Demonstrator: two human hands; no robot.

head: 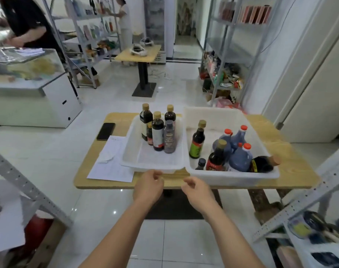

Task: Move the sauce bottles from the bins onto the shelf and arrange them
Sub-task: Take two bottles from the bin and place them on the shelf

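Two white bins stand side by side on a wooden table (292,171). The left bin (131,151) holds several upright dark sauce bottles (157,132) with tan caps. The right bin (232,176) holds a green-labelled bottle (197,140), blue jugs with orange caps (240,157), a red-labelled bottle (216,157) and a dark bottle lying on its side (262,164). My left hand (148,187) and my right hand (196,189) hover just before the table's near edge, fingers loosely curled, holding nothing.
A black phone (105,131) and paper sheets (112,161) lie left of the bins. Metal shelf frames stand at lower left (29,188) and lower right (300,206). Further back are a small table (139,53), stocked shelves (228,55), a chest freezer (29,80) and two people.
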